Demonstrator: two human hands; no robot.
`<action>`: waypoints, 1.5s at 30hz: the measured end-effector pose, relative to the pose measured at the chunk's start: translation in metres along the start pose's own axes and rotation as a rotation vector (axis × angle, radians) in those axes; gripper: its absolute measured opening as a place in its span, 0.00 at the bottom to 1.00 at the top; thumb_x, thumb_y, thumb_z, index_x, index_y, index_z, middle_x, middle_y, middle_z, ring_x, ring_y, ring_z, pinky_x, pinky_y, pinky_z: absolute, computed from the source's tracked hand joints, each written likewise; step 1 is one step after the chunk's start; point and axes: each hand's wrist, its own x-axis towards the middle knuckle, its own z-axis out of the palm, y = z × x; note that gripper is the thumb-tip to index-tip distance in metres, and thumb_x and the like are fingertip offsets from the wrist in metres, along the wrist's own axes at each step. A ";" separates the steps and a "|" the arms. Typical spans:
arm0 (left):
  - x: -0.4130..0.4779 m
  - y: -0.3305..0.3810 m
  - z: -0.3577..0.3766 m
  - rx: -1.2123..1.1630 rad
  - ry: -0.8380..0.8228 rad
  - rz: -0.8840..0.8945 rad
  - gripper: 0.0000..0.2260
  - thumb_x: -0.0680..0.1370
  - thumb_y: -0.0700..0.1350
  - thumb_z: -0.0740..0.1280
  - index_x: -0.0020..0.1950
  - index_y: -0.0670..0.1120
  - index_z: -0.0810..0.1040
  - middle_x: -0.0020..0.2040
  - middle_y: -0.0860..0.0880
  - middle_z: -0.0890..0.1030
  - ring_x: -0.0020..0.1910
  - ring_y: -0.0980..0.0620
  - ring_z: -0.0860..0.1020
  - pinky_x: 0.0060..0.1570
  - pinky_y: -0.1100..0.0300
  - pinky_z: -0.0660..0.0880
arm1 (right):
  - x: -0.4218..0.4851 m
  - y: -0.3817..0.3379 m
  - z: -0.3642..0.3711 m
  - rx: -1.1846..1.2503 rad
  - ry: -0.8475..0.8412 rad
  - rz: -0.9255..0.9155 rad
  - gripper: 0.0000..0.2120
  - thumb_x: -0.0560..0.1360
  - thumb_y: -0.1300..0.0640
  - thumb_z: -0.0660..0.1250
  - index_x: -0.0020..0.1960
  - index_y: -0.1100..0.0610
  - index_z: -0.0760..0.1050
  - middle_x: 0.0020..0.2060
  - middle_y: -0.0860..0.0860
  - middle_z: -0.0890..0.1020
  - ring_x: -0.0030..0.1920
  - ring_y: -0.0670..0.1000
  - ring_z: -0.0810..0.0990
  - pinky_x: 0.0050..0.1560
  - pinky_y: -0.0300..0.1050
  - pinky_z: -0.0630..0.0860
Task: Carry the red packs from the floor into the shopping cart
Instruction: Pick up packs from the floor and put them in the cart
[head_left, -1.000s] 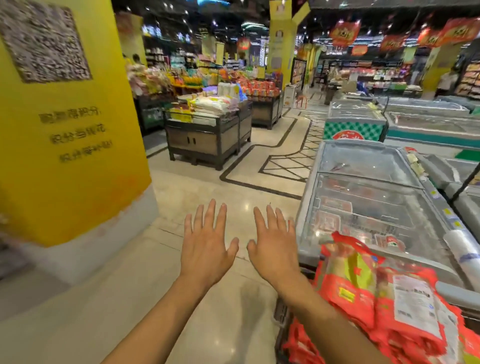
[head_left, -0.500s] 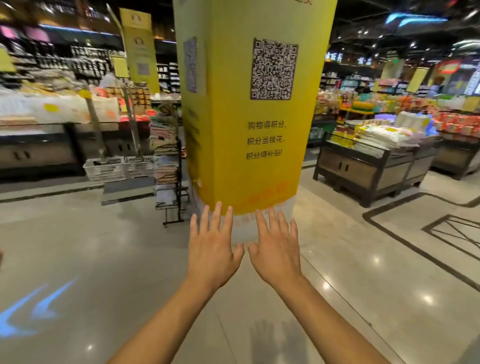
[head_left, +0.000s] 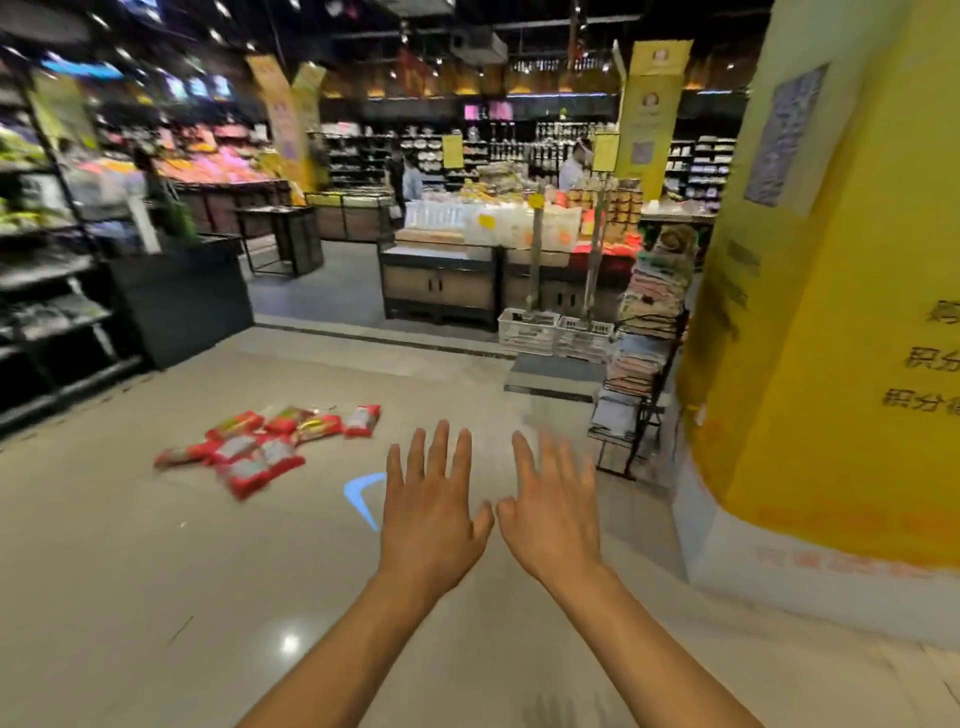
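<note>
The left hand and right hand are hovering side by side, fingers spread straight and holding nothing, while the red packs are lying in a loose, overlapping heap on the floor, well to the left of the yellow pillar and apart from both hands. The packs are looking slick and floppy, so a scooped armful is probably risking one sliding out. The cart is sitting out of view, and the wire rack just beside the pillar may be crowding any turn on that side.
</note>
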 end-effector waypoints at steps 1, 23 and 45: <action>0.007 -0.011 0.000 0.027 -0.022 -0.047 0.37 0.78 0.64 0.54 0.84 0.46 0.61 0.83 0.41 0.59 0.81 0.37 0.61 0.79 0.37 0.54 | 0.017 -0.010 0.006 0.016 -0.016 -0.039 0.36 0.84 0.42 0.55 0.84 0.50 0.41 0.84 0.56 0.44 0.83 0.59 0.41 0.81 0.62 0.39; 0.025 -0.188 0.013 0.271 -0.222 -0.703 0.36 0.82 0.67 0.43 0.85 0.51 0.37 0.85 0.44 0.40 0.84 0.40 0.41 0.80 0.38 0.42 | 0.165 -0.203 0.106 0.160 -0.140 -0.626 0.37 0.82 0.42 0.56 0.84 0.49 0.43 0.84 0.55 0.47 0.84 0.59 0.43 0.80 0.64 0.41; 0.213 -0.446 0.124 0.177 -0.021 -0.536 0.37 0.73 0.62 0.64 0.77 0.43 0.72 0.74 0.37 0.75 0.74 0.33 0.72 0.71 0.31 0.68 | 0.399 -0.364 0.208 -0.008 0.083 -0.556 0.37 0.62 0.41 0.79 0.68 0.54 0.80 0.66 0.59 0.81 0.68 0.63 0.79 0.63 0.69 0.75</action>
